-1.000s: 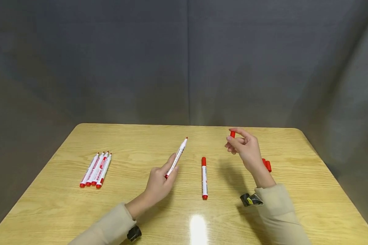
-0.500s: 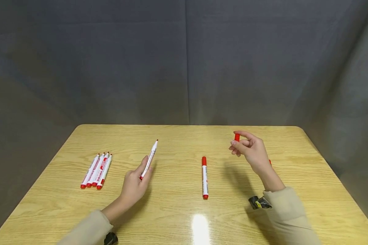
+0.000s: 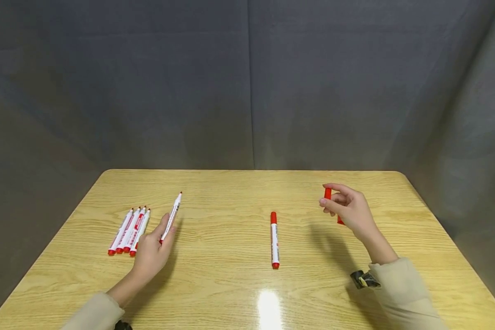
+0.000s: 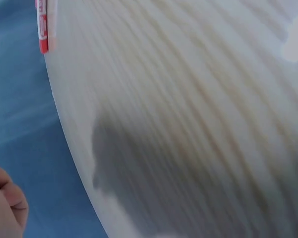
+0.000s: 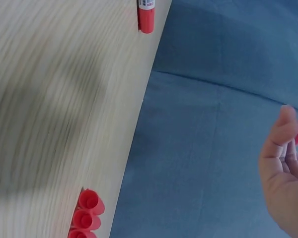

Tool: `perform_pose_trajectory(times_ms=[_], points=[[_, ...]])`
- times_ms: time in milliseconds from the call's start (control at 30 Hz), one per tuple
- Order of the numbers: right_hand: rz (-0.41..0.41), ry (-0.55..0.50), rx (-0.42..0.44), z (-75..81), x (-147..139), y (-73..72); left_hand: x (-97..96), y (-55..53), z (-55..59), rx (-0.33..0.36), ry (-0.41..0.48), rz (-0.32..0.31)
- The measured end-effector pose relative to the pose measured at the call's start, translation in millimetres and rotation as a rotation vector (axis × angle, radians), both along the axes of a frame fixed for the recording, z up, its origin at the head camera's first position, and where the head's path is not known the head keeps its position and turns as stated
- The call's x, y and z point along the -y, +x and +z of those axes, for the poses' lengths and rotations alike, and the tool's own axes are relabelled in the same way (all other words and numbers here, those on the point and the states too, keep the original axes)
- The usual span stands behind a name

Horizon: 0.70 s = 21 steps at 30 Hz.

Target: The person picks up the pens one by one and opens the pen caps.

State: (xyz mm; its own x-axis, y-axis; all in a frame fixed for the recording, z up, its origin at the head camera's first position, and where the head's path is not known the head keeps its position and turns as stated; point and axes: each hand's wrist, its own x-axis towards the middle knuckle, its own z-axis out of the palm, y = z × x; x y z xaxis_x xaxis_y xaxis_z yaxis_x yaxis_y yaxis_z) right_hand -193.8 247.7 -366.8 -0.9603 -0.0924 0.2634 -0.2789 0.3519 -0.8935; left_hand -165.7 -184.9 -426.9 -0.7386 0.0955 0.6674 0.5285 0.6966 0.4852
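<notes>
My left hand (image 3: 150, 254) grips an uncapped whiteboard marker (image 3: 172, 217) near its red bottom end, tip up and tilted away. Just left of that hand lie several uncapped markers (image 3: 125, 231) side by side, tips toward the far edge. My right hand (image 3: 354, 213) pinches a red marker cap (image 3: 327, 194) upright between thumb and index finger, above the table. Loose red caps (image 5: 91, 201) stand in a row in the right wrist view; in the head view the right hand hides most of them. Between the hands lies a capped red marker (image 3: 274, 240).
The wooden table (image 3: 231, 284) has its far edge close to a dark grey curtain (image 3: 189, 91). Glare lies on the wood near the front. Both wrists carry small black cameras, the right one (image 3: 364, 279) below the hand.
My left hand has moved well to the left with its marker, toward the row of uncapped markers. The right hand has shifted right and slightly nearer, still pinching the cap.
</notes>
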Motion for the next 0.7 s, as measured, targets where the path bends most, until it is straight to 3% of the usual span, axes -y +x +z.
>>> perform_pose_trajectory(times_ms=[233,500,700], points=[[-0.012,0.019,0.001,-1.6,-9,4.8,19.6,-3.3,-5.8,0.052,0.001,0.071],[-0.027,0.016,0.002,-2.2,-20,9.6,40.8,-7.9,-12.1,0.277,0.147,0.148],[-0.069,0.039,0.007,-2.2,-27,13.6,50.2,-12.0,-16.6,0.35,0.108,0.206]])
